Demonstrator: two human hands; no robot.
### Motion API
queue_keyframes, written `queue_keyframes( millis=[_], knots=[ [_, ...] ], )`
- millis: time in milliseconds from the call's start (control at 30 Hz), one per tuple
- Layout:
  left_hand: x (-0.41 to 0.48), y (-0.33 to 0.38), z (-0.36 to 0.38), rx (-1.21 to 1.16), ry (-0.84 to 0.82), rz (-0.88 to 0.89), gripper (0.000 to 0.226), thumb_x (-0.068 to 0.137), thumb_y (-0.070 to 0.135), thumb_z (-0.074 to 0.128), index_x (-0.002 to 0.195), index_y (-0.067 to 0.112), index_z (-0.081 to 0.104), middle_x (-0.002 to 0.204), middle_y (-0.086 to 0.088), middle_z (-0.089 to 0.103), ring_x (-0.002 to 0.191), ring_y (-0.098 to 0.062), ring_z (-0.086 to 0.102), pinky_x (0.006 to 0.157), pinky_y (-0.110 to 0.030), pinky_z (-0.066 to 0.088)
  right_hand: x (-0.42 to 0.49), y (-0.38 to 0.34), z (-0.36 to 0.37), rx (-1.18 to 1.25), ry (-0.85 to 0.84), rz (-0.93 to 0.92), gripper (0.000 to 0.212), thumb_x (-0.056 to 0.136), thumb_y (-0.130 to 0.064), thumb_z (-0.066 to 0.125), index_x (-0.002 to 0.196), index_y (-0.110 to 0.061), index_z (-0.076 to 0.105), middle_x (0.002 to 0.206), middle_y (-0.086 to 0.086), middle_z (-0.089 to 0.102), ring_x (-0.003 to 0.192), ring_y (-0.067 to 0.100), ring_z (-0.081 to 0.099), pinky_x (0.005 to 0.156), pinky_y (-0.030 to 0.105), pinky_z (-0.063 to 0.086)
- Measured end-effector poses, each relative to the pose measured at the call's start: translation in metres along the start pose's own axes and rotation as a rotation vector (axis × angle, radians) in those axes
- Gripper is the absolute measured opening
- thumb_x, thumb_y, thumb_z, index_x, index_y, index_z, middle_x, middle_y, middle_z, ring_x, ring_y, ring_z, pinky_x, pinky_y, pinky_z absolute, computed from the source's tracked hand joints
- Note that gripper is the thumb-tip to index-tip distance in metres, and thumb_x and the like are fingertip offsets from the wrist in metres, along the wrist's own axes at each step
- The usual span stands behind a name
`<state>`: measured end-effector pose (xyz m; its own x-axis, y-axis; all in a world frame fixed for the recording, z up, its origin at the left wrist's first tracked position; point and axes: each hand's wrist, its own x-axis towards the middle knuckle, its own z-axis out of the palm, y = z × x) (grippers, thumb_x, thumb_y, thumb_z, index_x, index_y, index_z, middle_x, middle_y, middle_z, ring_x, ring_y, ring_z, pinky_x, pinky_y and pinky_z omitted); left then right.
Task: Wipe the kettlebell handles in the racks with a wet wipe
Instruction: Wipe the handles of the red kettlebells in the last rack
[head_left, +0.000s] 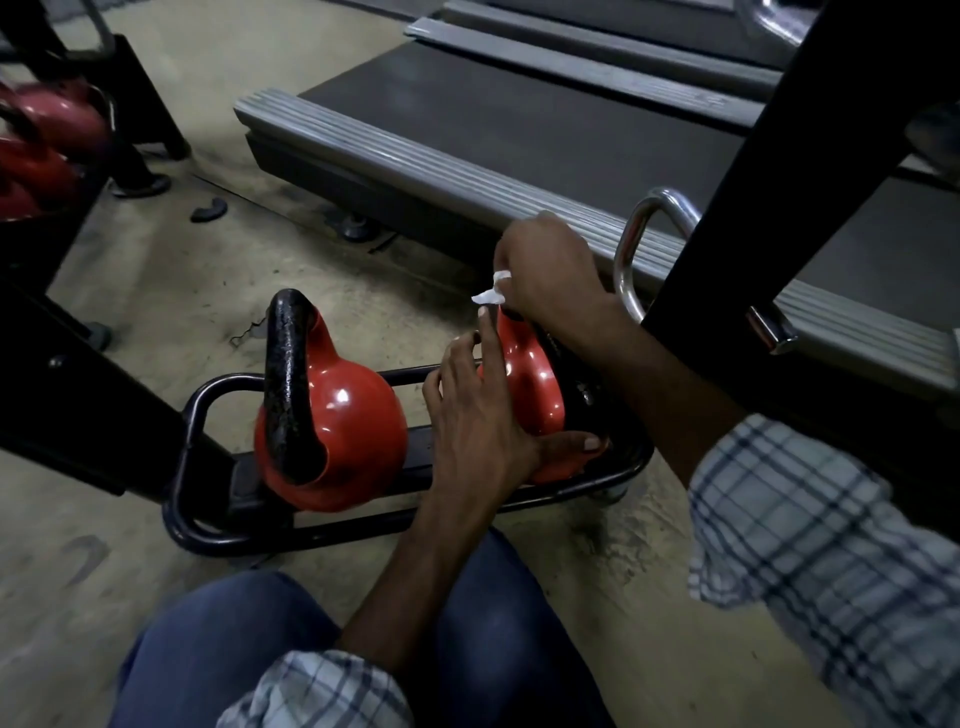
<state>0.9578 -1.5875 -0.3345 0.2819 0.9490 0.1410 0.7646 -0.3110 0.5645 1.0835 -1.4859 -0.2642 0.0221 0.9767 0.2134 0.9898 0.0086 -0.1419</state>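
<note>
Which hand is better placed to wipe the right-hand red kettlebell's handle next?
The right hand: it pinches the crumpled white wet wipe at the top of the glossy red right-hand kettlebell. The left hand lies spread on that kettlebell's body and holds no wipe.
</note>
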Motion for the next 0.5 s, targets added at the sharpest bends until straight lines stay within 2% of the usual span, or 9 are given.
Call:
queue_keyframes(
  millis=[67, 133, 200, 267, 333, 400, 433, 500],
  knots=[
    [0.000, 0.000, 0.000, -0.009, -0.014, -0.009, 0.152, 0.047, 0.091, 0.067, 0.160, 0.021, -0.007, 0.161, -0.010, 0.019, 0.148, -0.025, 0.018, 0.119, -0.047, 0.015, 0.010, -0.003, 0.000, -0.100, -0.068, -0.022, 0.034, 0.082, -0.043, 0.078, 0.092, -0.012, 0.070, 0.094, 0.008, 0.065, 0.096, 0.025, 0.057, 0.075, 0.033, 0.042],
    [0.000, -0.002, 0.000, -0.018, -0.017, -0.016, 0.152, 0.046, 0.091, 0.068, 0.160, 0.022, -0.007, 0.161, -0.010, 0.019, 0.148, -0.026, 0.019, 0.120, -0.048, 0.015, 0.024, -0.002, 0.000, -0.078, -0.166, 0.024, 0.026, 0.082, -0.038, 0.077, 0.086, -0.015, 0.064, 0.085, 0.003, 0.059, 0.086, 0.022, 0.055, 0.071, 0.032, 0.042],
    [0.000, -0.002, 0.000, -0.019, -0.014, -0.015, 0.152, 0.046, 0.089, 0.069, 0.160, 0.022, -0.006, 0.161, -0.010, 0.019, 0.148, -0.026, 0.019, 0.120, -0.048, 0.016, 0.038, 0.006, 0.001, 0.037, -0.273, 0.101, 0.017, 0.078, -0.026, 0.073, 0.084, -0.011, 0.069, 0.082, 0.002, 0.066, 0.082, 0.021, 0.065, 0.067, 0.033, 0.052],
    [0.000, -0.001, -0.001, -0.026, -0.017, -0.013, 0.151, 0.047, 0.087, 0.071, 0.160, 0.023, -0.007, 0.161, -0.009, 0.019, 0.148, -0.026, 0.018, 0.120, -0.048, 0.016, 0.047, 0.019, 0.004, 0.206, -0.354, 0.193, 0.019, 0.076, -0.024, 0.072, 0.089, -0.011, 0.077, 0.089, 0.005, 0.074, 0.083, 0.020, 0.071, 0.075, 0.037, 0.062],
    [0.000, 0.000, -0.002, -0.027, -0.022, -0.010, 0.150, 0.049, 0.087, 0.072, 0.159, 0.024, -0.008, 0.161, -0.008, 0.017, 0.148, -0.026, 0.017, 0.121, -0.049, 0.016, 0.045, 0.032, 0.007, 0.381, -0.365, 0.282, 0.018, 0.076, -0.023, 0.073, 0.090, -0.014, 0.080, 0.090, 0.006, 0.077, 0.080, 0.017, 0.071, 0.076, 0.032, 0.059],
    [-0.001, 0.001, -0.003, -0.032, -0.025, -0.004, 0.150, 0.050, 0.087, 0.072, 0.159, 0.024, -0.008, 0.161, -0.008, 0.016, 0.149, -0.026, 0.016, 0.121, -0.050, 0.016, 0.038, 0.043, 0.011, 0.569, -0.321, 0.376, 0.010, 0.076, -0.014, 0.073, 0.081, -0.016, 0.080, 0.088, 0.008, 0.078, 0.067, 0.014, 0.066, 0.066, 0.026, 0.053],
    [-0.001, 0.000, -0.003, -0.033, -0.024, 0.000, 0.149, 0.050, 0.087, 0.072, 0.159, 0.024, -0.008, 0.161, -0.008, 0.017, 0.149, -0.025, 0.017, 0.121, -0.050, 0.016, 0.034, 0.048, 0.013, 0.647, -0.294, 0.410, 0.013, 0.076, -0.008, 0.072, 0.077, -0.018, 0.079, 0.084, 0.007, 0.077, 0.059, 0.010, 0.062, 0.061, 0.023, 0.051],
    [0.000, 0.000, -0.002, -0.039, -0.028, 0.001, 0.149, 0.050, 0.086, 0.073, 0.160, 0.024, -0.007, 0.160, -0.006, 0.018, 0.148, -0.024, 0.018, 0.121, -0.049, 0.016, 0.023, 0.057, 0.017, 0.747, -0.260, 0.431, 0.020, 0.079, 0.002, 0.070, 0.081, -0.016, 0.079, 0.074, 0.003, 0.072, 0.051, 0.005, 0.058, 0.055, 0.018, 0.051]
  ],
)
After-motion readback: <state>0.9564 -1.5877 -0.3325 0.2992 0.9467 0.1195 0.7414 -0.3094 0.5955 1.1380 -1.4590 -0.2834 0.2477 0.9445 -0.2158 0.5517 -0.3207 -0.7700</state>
